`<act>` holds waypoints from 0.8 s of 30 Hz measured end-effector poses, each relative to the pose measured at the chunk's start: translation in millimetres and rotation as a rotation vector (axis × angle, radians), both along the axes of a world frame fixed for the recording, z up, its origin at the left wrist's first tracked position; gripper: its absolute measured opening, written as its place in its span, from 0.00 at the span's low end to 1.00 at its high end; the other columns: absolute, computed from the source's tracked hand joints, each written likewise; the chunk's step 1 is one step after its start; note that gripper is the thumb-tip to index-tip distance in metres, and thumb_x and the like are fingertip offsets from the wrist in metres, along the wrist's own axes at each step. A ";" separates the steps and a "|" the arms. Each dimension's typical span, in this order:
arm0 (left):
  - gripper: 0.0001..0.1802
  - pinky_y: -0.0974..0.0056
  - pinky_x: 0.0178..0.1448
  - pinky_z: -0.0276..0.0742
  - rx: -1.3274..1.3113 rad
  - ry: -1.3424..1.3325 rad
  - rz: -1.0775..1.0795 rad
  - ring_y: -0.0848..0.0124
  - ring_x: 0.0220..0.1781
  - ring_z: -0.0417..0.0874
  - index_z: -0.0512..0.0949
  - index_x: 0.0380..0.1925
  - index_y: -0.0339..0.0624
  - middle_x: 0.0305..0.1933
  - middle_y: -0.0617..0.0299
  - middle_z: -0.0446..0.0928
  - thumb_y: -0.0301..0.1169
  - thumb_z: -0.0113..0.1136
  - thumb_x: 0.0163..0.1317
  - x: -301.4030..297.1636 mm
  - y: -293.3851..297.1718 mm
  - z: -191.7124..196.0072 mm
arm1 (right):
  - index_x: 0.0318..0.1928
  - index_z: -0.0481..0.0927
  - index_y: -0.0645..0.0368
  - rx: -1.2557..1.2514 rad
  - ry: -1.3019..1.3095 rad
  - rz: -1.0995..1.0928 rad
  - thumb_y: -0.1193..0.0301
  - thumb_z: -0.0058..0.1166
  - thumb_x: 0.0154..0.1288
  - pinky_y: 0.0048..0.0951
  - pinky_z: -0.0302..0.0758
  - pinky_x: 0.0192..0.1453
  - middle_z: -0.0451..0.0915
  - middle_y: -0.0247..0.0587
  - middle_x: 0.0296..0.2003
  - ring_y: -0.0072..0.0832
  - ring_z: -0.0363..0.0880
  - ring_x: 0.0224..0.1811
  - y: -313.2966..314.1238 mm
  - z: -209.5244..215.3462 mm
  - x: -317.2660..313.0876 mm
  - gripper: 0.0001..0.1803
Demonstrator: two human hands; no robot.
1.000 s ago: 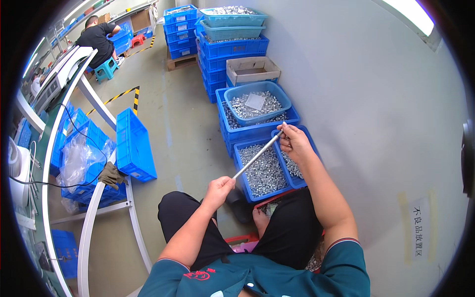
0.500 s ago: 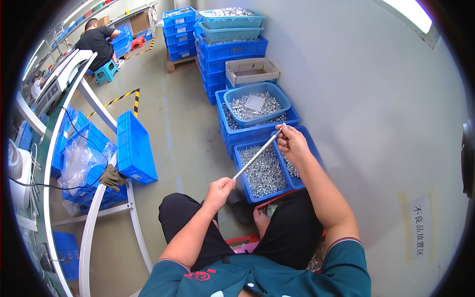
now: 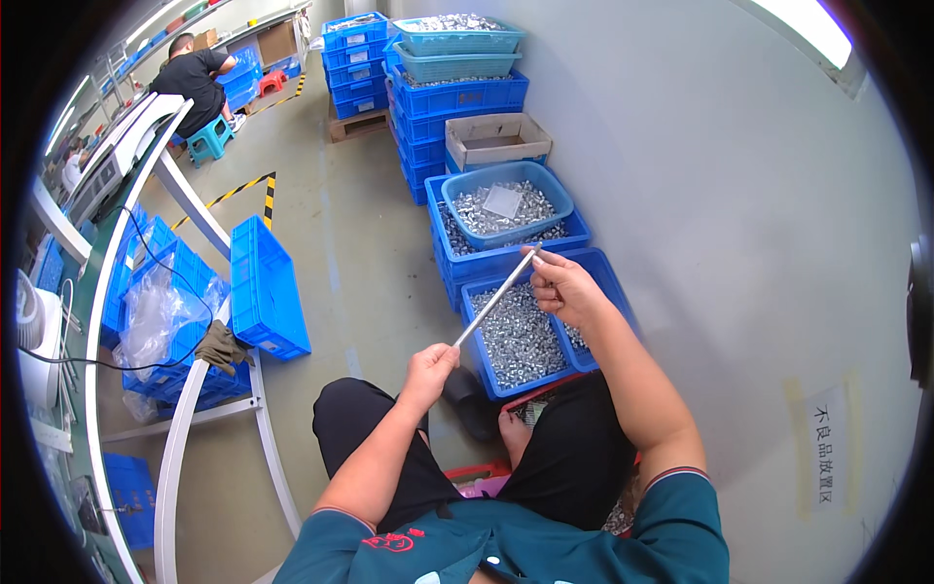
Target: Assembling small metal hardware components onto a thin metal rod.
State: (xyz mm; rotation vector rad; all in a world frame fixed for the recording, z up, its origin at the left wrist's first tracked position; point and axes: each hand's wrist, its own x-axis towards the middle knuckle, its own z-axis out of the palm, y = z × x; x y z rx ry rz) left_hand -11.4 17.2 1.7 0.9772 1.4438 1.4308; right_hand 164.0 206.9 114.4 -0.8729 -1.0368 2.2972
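Note:
A thin silver metal rod (image 3: 495,300) slants across in front of me, its far end up and to the right. Around its lower end, my left hand (image 3: 428,376) is closed. My right hand (image 3: 564,287) pinches at the upper tip between thumb and fingers; whether a small part sits there too I cannot make out. Below the rod stands a blue crate (image 3: 482,362) full of small shiny metal pieces, split by a divider. Just beyond it, a light-blue basket (image 3: 465,230) with similar pieces and a clear square lid-like sheet (image 3: 502,201) rests on another blue crate.
Stacked blue crates (image 3: 418,127) and an open cardboard box (image 3: 496,146) line the wall (image 3: 739,214) on the right. At left are a white-framed bench (image 3: 182,467), an upended blue crate (image 3: 268,292) and a dark glove (image 3: 222,347). A person (image 3: 190,83) sits farther back.
My right hand has shifted slightly left with the rod's upper end, so the rod stands a little steeper. My left hand has barely moved.

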 end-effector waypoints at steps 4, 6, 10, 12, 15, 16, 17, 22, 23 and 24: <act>0.15 0.75 0.18 0.49 0.028 -0.015 0.019 0.86 0.14 0.55 0.73 0.19 0.42 0.13 0.76 0.60 0.37 0.51 0.63 1.5 -0.3 -2.7 | 0.45 0.69 0.61 -0.193 -0.006 -0.028 0.78 0.45 0.59 0.17 0.57 0.20 0.66 0.34 0.25 0.18 0.60 0.22 10.5 -12.7 5.9 0.12; 0.16 0.75 0.18 0.49 0.011 -0.031 -0.002 0.86 0.14 0.55 0.73 0.20 0.42 0.12 0.76 0.60 0.37 0.51 0.63 -0.1 -2.0 -3.4 | 0.45 0.68 0.62 -0.257 -0.023 -0.086 0.80 0.44 0.57 0.18 0.59 0.22 0.66 0.35 0.25 0.20 0.61 0.23 14.1 -20.2 9.1 0.13; 0.16 0.76 0.21 0.54 -0.101 -0.073 -0.039 0.85 0.17 0.59 0.73 0.19 0.41 0.15 0.75 0.63 0.38 0.52 0.62 -2.5 -3.0 -0.6 | 0.42 0.70 0.65 -0.338 0.070 -0.130 0.78 0.45 0.58 0.19 0.64 0.25 0.68 0.37 0.27 0.22 0.64 0.25 29.6 -28.3 16.3 0.10; 0.17 0.76 0.19 0.51 -0.097 -0.147 -0.040 0.86 0.15 0.57 0.73 0.18 0.42 0.13 0.75 0.61 0.38 0.51 0.63 -2.3 -3.5 4.6 | 0.38 0.72 0.65 -0.305 0.153 -0.117 0.75 0.46 0.60 0.20 0.68 0.27 0.72 0.39 0.29 0.23 0.69 0.28 30.2 -22.6 16.9 0.07; 0.16 0.75 0.14 0.43 -0.068 -0.196 -0.064 0.85 0.09 0.50 0.71 0.21 0.42 0.10 0.76 0.56 0.39 0.49 0.64 -2.0 0.2 4.8 | 0.35 0.72 0.66 -0.326 -0.173 -0.026 0.74 0.46 0.61 0.23 0.75 0.31 0.74 0.42 0.27 0.28 0.75 0.30 33.6 -43.0 16.8 0.06; 0.16 0.75 0.13 0.41 -0.068 -0.202 -0.070 0.85 0.08 0.49 0.70 0.21 0.42 0.09 0.76 0.55 0.40 0.49 0.64 0.4 2.0 6.0 | 0.33 0.72 0.67 -0.329 -0.169 0.012 0.75 0.46 0.60 0.24 0.76 0.30 0.74 0.43 0.26 0.29 0.75 0.29 40.3 -52.2 22.7 0.06; 0.16 0.75 0.13 0.41 -0.077 -0.201 -0.070 0.85 0.08 0.49 0.70 0.21 0.42 0.09 0.76 0.55 0.40 0.49 0.64 -1.0 1.6 6.1 | 0.32 0.72 0.68 -0.333 -0.162 0.064 0.76 0.45 0.60 0.26 0.76 0.30 0.74 0.44 0.24 0.30 0.76 0.28 41.0 -51.0 18.9 0.06; 0.16 0.75 0.17 0.46 -0.135 -0.232 -0.038 0.86 0.13 0.53 0.71 0.18 0.42 0.12 0.77 0.58 0.37 0.51 0.63 -2.5 -2.6 15.7 | 0.45 0.68 0.70 -0.131 -0.150 -0.070 0.83 0.44 0.59 0.24 0.79 0.36 0.74 0.45 0.37 0.28 0.77 0.32 30.8 -39.2 15.4 0.12; 0.16 0.75 0.17 0.46 -0.133 -0.232 -0.038 0.86 0.13 0.53 0.71 0.18 0.42 0.12 0.77 0.58 0.37 0.51 0.63 -2.7 -3.4 17.8 | 0.45 0.68 0.70 -0.130 -0.150 -0.070 0.83 0.44 0.59 0.24 0.79 0.36 0.74 0.45 0.37 0.28 0.77 0.32 28.5 -36.1 15.4 0.12; 0.16 0.76 0.18 0.46 -0.148 -0.215 -0.034 0.86 0.14 0.54 0.71 0.18 0.42 0.13 0.77 0.58 0.37 0.51 0.63 -2.8 -4.7 19.5 | 0.43 0.69 0.69 -0.086 -0.166 -0.072 0.81 0.46 0.60 0.21 0.78 0.33 0.74 0.43 0.35 0.25 0.76 0.31 26.0 -31.6 15.8 0.10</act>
